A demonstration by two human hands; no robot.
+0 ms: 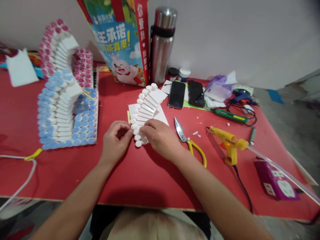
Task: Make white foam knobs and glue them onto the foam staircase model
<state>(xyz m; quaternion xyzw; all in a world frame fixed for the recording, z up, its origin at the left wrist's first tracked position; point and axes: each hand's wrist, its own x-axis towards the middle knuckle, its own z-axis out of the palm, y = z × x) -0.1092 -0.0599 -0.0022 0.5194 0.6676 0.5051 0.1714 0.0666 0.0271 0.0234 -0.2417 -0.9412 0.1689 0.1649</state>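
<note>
A white foam staircase piece (148, 106) with round white discs along its left edge lies in the middle of the red table (140, 173). My left hand (115, 140) pinches the discs at its near left edge. My right hand (161, 137) is curled over the near end of the same piece, fingers pressed down on it. Both hands touch the piece at its lowest steps.
Finished blue (66, 115) and pink (60, 50) staircase pieces stand at the left. Yellow-handled scissors (188, 141), a yellow glue gun (228, 143), two phones (186, 94), a steel flask (162, 43), a printed bag (122, 40), a green tool (228, 115) and a purple power block (276, 181) lie right and behind.
</note>
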